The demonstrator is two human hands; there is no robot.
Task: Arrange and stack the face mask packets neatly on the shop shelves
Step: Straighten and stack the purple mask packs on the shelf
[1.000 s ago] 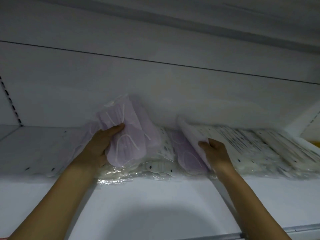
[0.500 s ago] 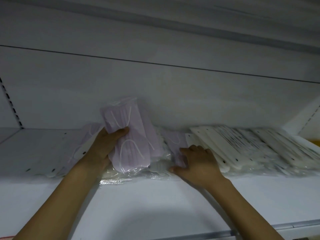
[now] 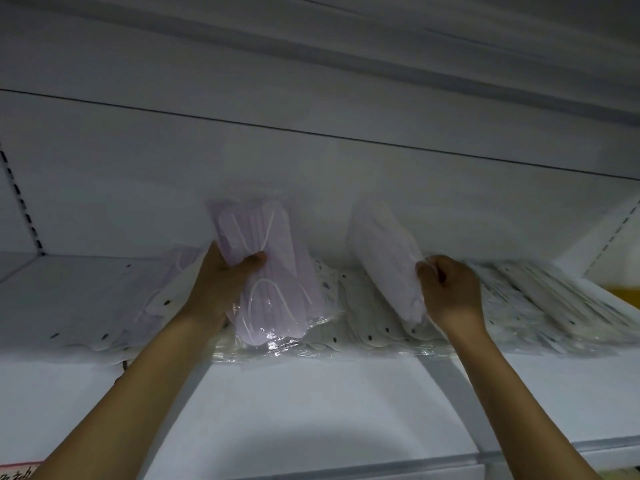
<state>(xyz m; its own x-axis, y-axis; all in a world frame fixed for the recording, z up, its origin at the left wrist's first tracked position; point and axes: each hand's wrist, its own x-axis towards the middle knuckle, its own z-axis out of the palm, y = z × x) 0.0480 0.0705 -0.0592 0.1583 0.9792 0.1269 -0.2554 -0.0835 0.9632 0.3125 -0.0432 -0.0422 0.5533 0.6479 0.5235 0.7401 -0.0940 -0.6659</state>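
- Head view: left hand [image 3: 221, 285] grips upright lilac packet [image 3: 266, 271]; right hand [image 3: 450, 292] pinches pale packet [image 3: 388, 258], right of it.
- Long axes point toward shelf [image 3: 311, 393] back.

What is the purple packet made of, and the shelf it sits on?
The purple packet in the left hand looks like soft pleated fabric masks in clear shiny plastic wrap, which glints and crinkles at its bottom edge. The shelf looks like smooth white painted metal, though that is uncertain.

Two packets [image 3: 273, 271] [image 3: 388, 261] stand amid flat rows on the shelf [image 3: 311, 403] — left, right.
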